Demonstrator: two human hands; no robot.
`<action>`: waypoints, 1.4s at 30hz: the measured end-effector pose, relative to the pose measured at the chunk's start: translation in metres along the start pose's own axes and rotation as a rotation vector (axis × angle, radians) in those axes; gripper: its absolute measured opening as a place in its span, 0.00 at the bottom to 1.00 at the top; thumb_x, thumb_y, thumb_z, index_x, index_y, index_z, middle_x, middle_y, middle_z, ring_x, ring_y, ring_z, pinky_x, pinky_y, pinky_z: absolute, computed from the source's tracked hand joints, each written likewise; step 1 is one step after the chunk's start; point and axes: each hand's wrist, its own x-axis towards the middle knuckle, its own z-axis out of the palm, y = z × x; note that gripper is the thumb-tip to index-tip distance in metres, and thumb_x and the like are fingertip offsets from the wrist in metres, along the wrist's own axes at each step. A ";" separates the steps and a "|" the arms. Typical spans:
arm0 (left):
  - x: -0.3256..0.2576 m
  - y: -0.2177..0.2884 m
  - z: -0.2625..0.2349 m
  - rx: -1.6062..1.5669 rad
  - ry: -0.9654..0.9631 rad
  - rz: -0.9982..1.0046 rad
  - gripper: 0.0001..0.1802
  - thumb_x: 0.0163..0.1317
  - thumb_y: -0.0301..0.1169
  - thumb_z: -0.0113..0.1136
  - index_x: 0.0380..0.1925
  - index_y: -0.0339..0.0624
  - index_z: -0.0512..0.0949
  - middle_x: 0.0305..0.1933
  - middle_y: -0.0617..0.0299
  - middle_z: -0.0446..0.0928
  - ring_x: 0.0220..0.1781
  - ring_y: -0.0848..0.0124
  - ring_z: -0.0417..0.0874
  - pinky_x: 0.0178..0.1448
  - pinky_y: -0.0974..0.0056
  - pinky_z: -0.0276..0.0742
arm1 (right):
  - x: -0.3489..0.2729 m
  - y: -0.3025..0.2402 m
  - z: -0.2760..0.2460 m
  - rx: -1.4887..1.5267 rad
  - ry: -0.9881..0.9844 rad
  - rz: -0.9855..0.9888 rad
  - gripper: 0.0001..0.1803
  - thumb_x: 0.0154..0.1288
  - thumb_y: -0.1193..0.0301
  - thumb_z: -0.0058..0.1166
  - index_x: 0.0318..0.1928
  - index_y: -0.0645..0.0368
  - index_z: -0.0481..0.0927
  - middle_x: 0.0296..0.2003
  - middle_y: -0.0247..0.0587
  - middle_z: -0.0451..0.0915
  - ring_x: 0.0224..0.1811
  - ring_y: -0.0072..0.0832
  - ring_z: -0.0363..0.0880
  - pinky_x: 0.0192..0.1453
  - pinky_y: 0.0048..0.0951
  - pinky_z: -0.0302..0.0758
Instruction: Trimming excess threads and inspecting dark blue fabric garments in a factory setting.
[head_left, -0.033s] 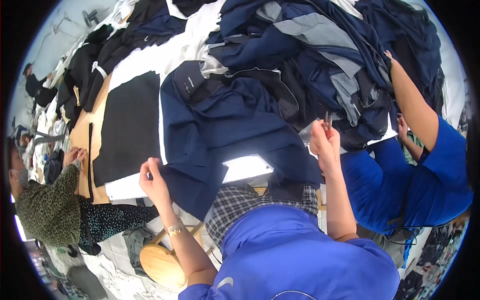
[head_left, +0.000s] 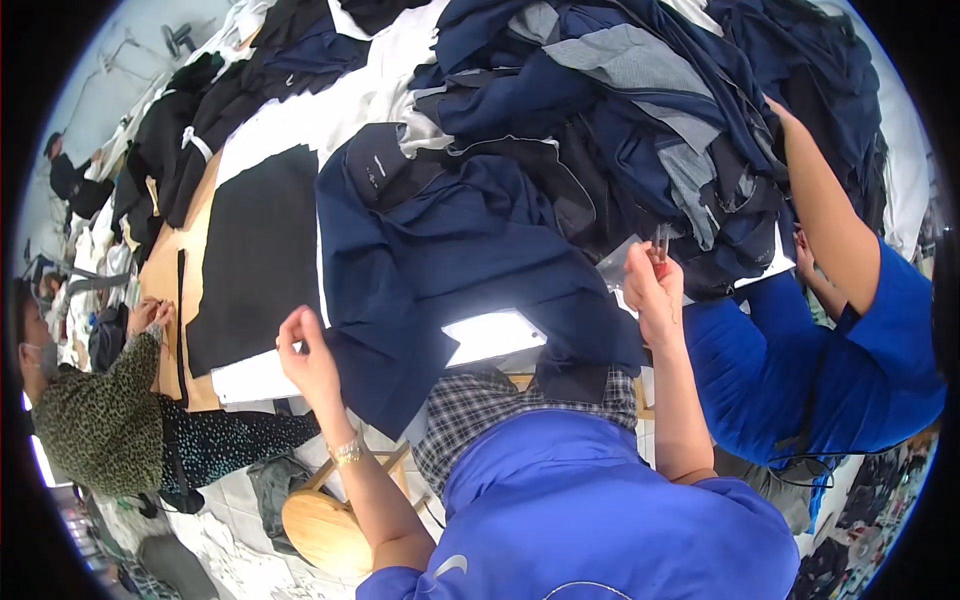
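Observation:
A dark navy garment (head_left: pixel 470 255) lies rumpled before me, its near part hanging over the table edge toward my lap. My right hand (head_left: pixel 655 300) is raised above the garment's right side, closed around small thread snips (head_left: pixel 661 243). Their metal blades point up, and a bit of red shows at the fingers. Beside the garment's left edge, my left hand (head_left: pixel 311 355) is lifted with its fingers curled in a pinch. Whatever may be between those fingertips is too small to make out.
A flat black fabric panel (head_left: pixel 255 260) lies left of the garment. Navy and grey cloth (head_left: pixel 640 75) is heaped beyond it. A co-worker in blue (head_left: pixel 850 345) reaches in at right; another in a patterned top (head_left: pixel 95 410) works at left. A wooden stool (head_left: pixel 325 522) stands below.
Both of my hands have shifted slightly: the left one a little upward, the right one a little to the right with the snips. The garment looks nearly the same.

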 end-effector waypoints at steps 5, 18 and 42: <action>0.003 0.021 0.060 0.518 -0.416 0.018 0.57 0.44 0.62 0.61 0.67 0.45 0.47 0.59 0.32 0.60 0.60 0.42 0.65 0.60 0.53 0.65 | -0.023 0.008 -0.005 -0.308 0.119 -0.066 0.09 0.60 0.68 0.58 0.28 0.59 0.75 0.22 0.19 0.70 0.24 0.08 0.62 0.28 0.13 0.58; 0.019 0.079 0.139 0.973 -0.902 0.326 0.77 0.23 0.65 0.71 0.69 0.54 0.32 0.41 0.33 0.75 0.41 0.53 0.82 0.41 0.58 0.80 | -0.050 0.022 -0.002 -0.328 0.033 -0.110 0.07 0.60 0.71 0.57 0.29 0.61 0.75 0.19 0.20 0.65 0.21 0.07 0.57 0.24 0.13 0.53; 0.206 0.429 0.165 0.478 -0.863 1.168 0.08 0.52 0.27 0.49 0.28 0.32 0.71 0.27 0.51 0.72 0.31 0.62 0.73 0.38 0.57 0.69 | -0.059 0.028 -0.039 -0.398 0.007 -0.177 0.11 0.58 0.65 0.57 0.32 0.59 0.77 0.17 0.37 0.72 0.18 0.21 0.69 0.25 0.25 0.67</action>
